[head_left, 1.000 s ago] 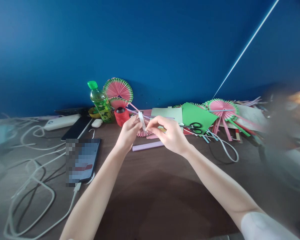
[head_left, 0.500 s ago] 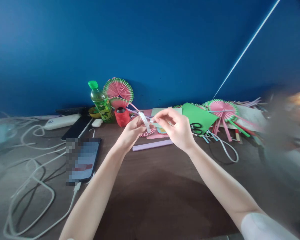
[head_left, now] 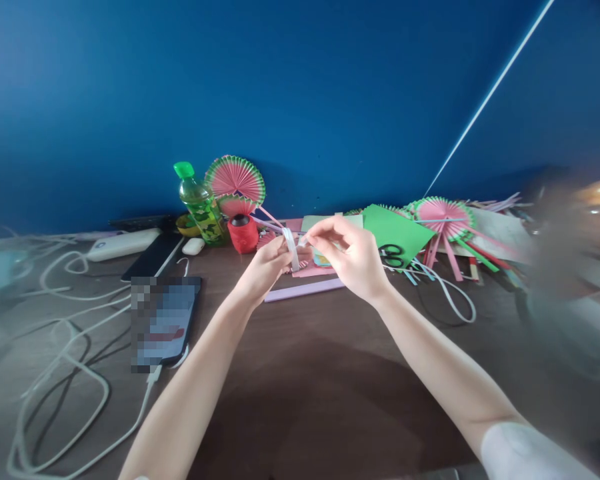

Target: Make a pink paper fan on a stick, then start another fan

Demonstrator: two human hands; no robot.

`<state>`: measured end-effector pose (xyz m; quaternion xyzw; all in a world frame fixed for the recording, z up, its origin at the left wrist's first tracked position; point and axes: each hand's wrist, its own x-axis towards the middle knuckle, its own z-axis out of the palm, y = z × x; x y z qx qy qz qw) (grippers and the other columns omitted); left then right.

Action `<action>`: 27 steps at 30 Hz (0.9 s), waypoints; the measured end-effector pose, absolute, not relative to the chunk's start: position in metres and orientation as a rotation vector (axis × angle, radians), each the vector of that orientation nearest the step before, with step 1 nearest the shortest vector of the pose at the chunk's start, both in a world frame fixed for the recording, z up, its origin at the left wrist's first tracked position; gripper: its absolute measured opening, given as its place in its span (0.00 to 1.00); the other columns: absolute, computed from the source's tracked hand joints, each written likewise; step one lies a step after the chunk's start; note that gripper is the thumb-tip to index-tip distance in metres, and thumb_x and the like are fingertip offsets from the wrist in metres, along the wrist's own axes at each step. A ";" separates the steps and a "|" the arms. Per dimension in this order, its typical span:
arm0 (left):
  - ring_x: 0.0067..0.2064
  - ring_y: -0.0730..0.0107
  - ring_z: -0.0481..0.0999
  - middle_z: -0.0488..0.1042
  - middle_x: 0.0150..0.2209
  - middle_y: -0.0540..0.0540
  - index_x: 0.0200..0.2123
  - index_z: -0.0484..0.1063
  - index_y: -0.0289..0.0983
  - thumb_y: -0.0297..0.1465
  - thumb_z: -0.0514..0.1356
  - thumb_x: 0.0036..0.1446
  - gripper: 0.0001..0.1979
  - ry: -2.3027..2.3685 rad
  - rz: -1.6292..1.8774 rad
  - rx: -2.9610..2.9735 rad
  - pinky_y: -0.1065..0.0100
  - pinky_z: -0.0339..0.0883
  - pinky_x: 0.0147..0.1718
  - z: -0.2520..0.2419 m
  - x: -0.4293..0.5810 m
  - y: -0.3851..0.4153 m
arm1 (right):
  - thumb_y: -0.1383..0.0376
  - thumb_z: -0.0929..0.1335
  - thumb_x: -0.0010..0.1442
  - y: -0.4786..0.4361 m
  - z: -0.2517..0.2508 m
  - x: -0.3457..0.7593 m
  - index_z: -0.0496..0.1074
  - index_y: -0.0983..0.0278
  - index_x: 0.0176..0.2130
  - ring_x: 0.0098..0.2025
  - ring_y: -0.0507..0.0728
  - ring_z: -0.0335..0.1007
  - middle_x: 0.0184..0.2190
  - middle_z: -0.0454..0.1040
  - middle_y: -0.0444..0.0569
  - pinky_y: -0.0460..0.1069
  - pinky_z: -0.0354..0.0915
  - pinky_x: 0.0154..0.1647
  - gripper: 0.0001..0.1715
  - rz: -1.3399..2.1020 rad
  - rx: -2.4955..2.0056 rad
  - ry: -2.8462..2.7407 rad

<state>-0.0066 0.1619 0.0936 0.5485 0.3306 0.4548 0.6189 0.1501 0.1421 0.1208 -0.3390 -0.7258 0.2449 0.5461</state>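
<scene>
A roll of white tape [head_left: 291, 249] is gripped by my left hand [head_left: 263, 270], its ring seen nearly edge-on. Close beside it, my right hand [head_left: 356, 257] pinches a small whitish piece of tape [head_left: 304, 239] between thumb and forefinger. Whether that piece still joins the roll I cannot tell. Beneath both hands lies a lilac paper strip [head_left: 305, 290] on the dark table. Pink paper and a pleated pink piece are partly hidden behind my fingers.
Behind stand a green-capped bottle [head_left: 200, 207], a red container [head_left: 243, 233] and a pleated paper fan [head_left: 236, 181] against the blue wall. Scissors [head_left: 393, 255], green paper [head_left: 397, 230] and another fan [head_left: 443, 217] are right. A phone [head_left: 167, 323] and cables lie left.
The tape roll has turned slightly in my left hand and looks more upright. My right hand keeps its pinch almost in place. The view has shifted a little.
</scene>
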 end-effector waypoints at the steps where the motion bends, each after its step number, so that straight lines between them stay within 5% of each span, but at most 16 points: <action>1: 0.36 0.68 0.74 0.74 0.37 0.44 0.39 0.69 0.34 0.28 0.59 0.48 0.12 0.779 1.069 1.264 0.68 0.65 0.35 0.094 -0.006 0.162 | 0.64 0.64 0.58 0.141 0.120 0.150 0.68 0.63 0.32 0.32 0.50 0.69 0.30 0.72 0.45 0.46 0.66 0.33 0.05 0.600 -0.800 -1.744; 11: 0.30 0.71 0.73 0.75 0.30 0.45 0.36 0.69 0.32 0.27 0.58 0.48 0.10 0.792 1.263 1.091 0.69 0.63 0.30 0.092 -0.021 0.172 | 0.67 0.64 0.58 0.130 0.124 0.147 0.68 0.63 0.32 0.35 0.51 0.70 0.31 0.73 0.45 0.47 0.66 0.37 0.04 0.685 -0.720 -1.864; 18: 0.30 0.72 0.70 0.71 0.27 0.49 0.39 0.65 0.34 0.28 0.55 0.51 0.10 0.739 1.093 1.152 0.69 0.61 0.33 0.093 -0.018 0.167 | 0.62 0.66 0.58 0.139 0.127 0.153 0.67 0.63 0.33 0.35 0.52 0.71 0.32 0.73 0.46 0.49 0.67 0.37 0.06 0.667 -0.732 -1.621; 22: 0.31 0.74 0.64 0.67 0.29 0.49 0.31 0.66 0.33 0.28 0.55 0.53 0.03 0.692 0.957 1.442 0.70 0.57 0.33 0.097 -0.019 0.164 | 0.61 0.69 0.53 0.149 0.126 0.160 0.66 0.62 0.33 0.35 0.52 0.71 0.31 0.72 0.44 0.48 0.67 0.37 0.09 0.662 -0.744 -1.525; 27: 0.28 0.75 0.58 0.62 0.26 0.49 0.27 0.66 0.32 0.31 0.53 0.56 0.09 0.643 0.830 1.495 0.71 0.54 0.30 0.102 -0.019 0.160 | 0.60 0.72 0.49 0.156 0.127 0.168 0.66 0.62 0.28 0.32 0.51 0.71 0.27 0.71 0.42 0.48 0.66 0.33 0.12 0.620 -0.806 -1.469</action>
